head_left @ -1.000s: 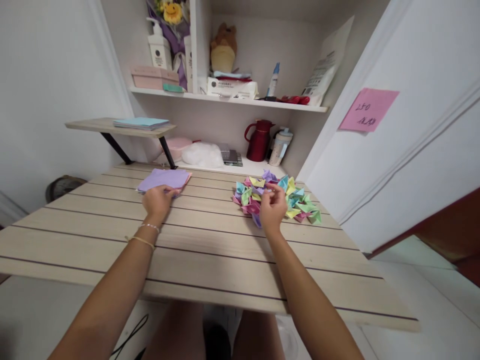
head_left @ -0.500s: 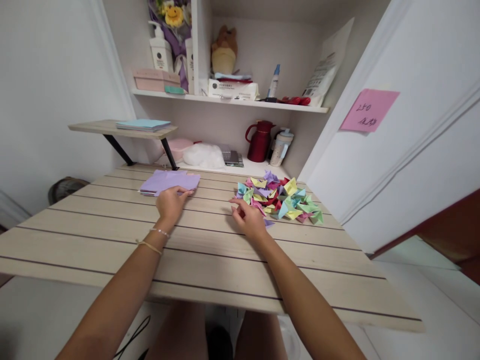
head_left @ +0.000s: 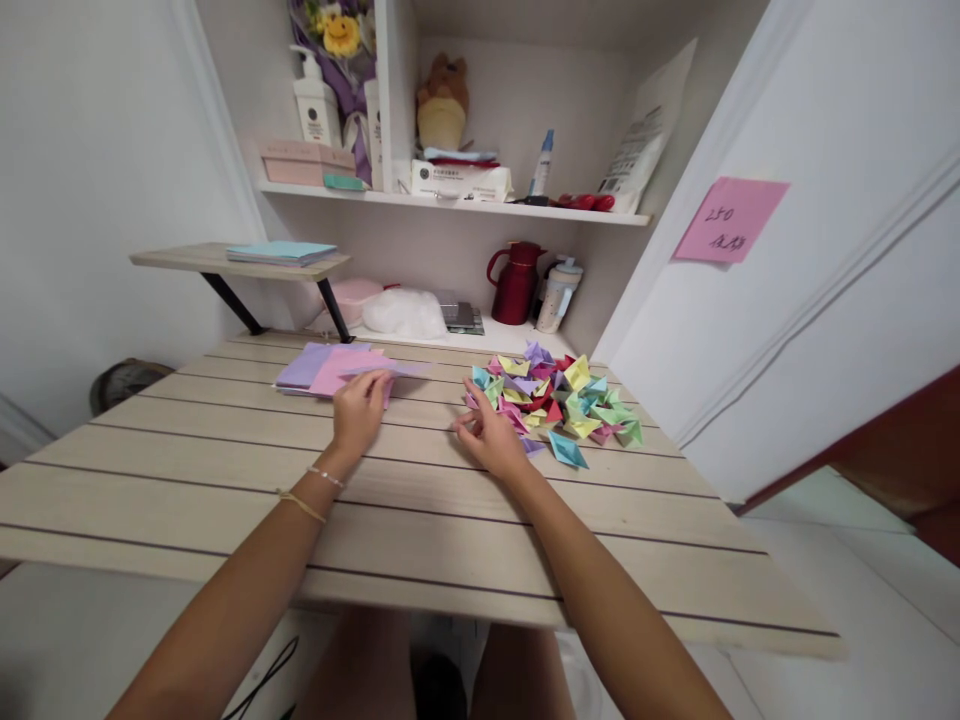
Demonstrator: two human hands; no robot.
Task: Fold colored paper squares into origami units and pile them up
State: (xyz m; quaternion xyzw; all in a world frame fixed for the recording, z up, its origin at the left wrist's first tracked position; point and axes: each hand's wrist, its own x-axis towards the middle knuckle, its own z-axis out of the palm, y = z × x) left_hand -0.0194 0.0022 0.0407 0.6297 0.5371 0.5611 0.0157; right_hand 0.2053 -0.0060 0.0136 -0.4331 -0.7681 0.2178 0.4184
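Left hand (head_left: pixel 358 412) pinches a purple sheet (head_left: pixel 406 369), now lifted off the paper stack (head_left: pixel 304 368) at left — pink shows beneath. Right hand (head_left: pixel 491 438), fingers parted and empty, is beside the folded paper boats (head_left: pixel 576 375); one blue boat (head_left: pixel 568 450) now lies nearer — at the pile's front.

The sheet (head_left: pixel 405 369) in the left hand (head_left: pixel 356 412) is lavender; the paper stack (head_left: pixel 304 368) shows lavender and pink. The paper boats (head_left: pixel 577 374) mix purple, yellow, pink, red, green and blue. The pale wood-toned tabletop (head_left: pixel 442 510) is striped dark. The jug (head_left: pixel 514 288) is deep red, the speckled tumbler (head_left: pixel 552 308) cream with a light-blue handle (head_left: pixel 565 299), the sticky note (head_left: pixel 731 220) pink.
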